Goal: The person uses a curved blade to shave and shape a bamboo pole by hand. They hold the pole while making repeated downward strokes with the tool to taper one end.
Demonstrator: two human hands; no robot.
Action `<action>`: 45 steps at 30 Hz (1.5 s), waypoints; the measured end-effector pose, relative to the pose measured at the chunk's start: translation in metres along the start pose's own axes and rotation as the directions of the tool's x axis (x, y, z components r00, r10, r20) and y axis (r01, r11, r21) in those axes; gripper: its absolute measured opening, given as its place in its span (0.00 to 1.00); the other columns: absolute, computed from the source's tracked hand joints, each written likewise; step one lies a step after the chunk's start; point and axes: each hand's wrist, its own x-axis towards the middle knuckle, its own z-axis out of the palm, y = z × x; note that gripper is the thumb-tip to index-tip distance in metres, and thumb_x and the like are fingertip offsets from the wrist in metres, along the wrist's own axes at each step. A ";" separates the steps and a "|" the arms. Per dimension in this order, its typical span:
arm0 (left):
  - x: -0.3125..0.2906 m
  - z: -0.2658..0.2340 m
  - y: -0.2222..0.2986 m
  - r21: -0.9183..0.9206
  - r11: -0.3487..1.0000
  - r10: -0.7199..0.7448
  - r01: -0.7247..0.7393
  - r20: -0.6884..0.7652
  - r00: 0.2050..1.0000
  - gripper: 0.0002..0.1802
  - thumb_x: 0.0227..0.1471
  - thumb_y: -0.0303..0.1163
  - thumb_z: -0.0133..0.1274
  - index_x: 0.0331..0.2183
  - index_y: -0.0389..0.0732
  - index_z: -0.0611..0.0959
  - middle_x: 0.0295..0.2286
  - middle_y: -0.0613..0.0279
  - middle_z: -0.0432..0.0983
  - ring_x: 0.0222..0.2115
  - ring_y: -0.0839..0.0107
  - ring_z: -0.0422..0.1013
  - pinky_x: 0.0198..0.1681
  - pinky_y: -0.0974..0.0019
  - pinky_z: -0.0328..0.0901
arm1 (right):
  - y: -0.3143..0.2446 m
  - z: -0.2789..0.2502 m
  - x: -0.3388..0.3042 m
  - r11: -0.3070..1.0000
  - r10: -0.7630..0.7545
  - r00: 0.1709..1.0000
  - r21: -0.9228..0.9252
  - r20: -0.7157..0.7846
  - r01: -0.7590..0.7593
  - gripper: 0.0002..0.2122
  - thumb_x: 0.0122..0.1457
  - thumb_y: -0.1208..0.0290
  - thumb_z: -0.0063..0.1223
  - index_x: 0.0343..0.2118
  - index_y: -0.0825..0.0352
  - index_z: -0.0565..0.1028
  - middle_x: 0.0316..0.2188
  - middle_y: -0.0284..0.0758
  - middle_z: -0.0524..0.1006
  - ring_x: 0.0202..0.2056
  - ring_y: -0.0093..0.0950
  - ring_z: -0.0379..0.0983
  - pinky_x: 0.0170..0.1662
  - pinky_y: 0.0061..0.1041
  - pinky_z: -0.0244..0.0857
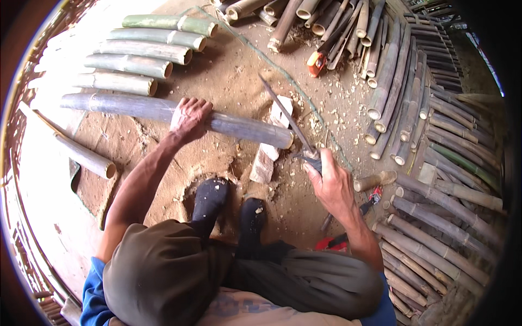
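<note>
My left hand (190,118) wraps over a thick grey-green bamboo pole (244,126) near its middle. The pole lies across in front of me, its right end resting over a pale wooden block (263,166) on the ground. In my right hand (330,176) is the handle of a long, narrow-bladed knife (286,115), fingers closed round it. Its blade slants up and to the left, close to the pole's cut right end; whether it touches the bamboo I cannot tell. My feet in dark socks stand just below the block.
Several green bamboo lengths (130,65) lie side by side at the far left. Left of me rests a shorter, partly split piece (84,155). Bamboo stacks (389,81) line the right side. An orange-and-black object (316,63) and a red-and-black tool (372,199) lie nearby among shavings.
</note>
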 end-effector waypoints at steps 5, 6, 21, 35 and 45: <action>0.017 -0.002 0.005 0.005 1.000 0.025 -0.025 0.046 0.999 0.17 0.46 0.32 0.67 0.38 0.45 0.78 0.34 0.59 0.78 0.40 0.57 0.76 0.50 0.50 0.66 | 0.076 0.052 -0.026 0.937 0.309 0.914 -0.251 0.262 -0.244 0.12 0.73 0.64 0.52 0.43 0.70 0.68 0.24 0.46 0.79 0.18 0.30 0.75 0.13 0.30 0.66; 0.015 0.000 0.005 0.002 1.000 0.021 -0.021 0.062 0.998 0.17 0.46 0.33 0.67 0.38 0.45 0.78 0.34 0.59 0.78 0.40 0.58 0.76 0.50 0.51 0.66 | 0.075 0.049 -0.027 0.923 0.353 0.879 -0.273 0.321 -0.271 0.13 0.73 0.64 0.52 0.43 0.70 0.68 0.24 0.47 0.80 0.18 0.31 0.76 0.14 0.30 0.67; 0.009 0.006 -0.004 0.022 0.999 0.036 -0.035 -0.058 0.998 0.16 0.47 0.32 0.66 0.37 0.45 0.78 0.33 0.59 0.78 0.39 0.60 0.76 0.49 0.52 0.66 | 0.076 0.030 -0.018 0.912 0.351 0.869 -0.339 0.350 -0.232 0.15 0.72 0.64 0.54 0.47 0.74 0.68 0.27 0.50 0.81 0.24 0.40 0.82 0.24 0.37 0.74; 0.012 -0.016 0.006 0.119 0.993 -0.053 0.025 0.241 0.969 0.34 0.36 0.37 0.75 0.48 0.47 0.79 0.40 0.62 0.77 0.45 0.62 0.73 0.54 0.54 0.64 | 0.060 0.024 -0.025 0.942 0.318 0.916 -0.190 0.246 -0.276 0.12 0.73 0.66 0.51 0.48 0.72 0.68 0.22 0.42 0.78 0.18 0.33 0.76 0.18 0.33 0.70; 0.028 0.003 -0.007 -0.028 0.997 -0.050 0.065 0.377 0.925 0.21 0.38 0.33 0.73 0.36 0.47 0.82 0.31 0.65 0.80 0.34 0.65 0.75 0.49 0.53 0.67 | 0.086 0.044 -0.027 0.902 0.398 0.835 -0.327 0.379 -0.282 0.13 0.72 0.67 0.54 0.47 0.72 0.67 0.26 0.47 0.81 0.22 0.35 0.80 0.20 0.33 0.72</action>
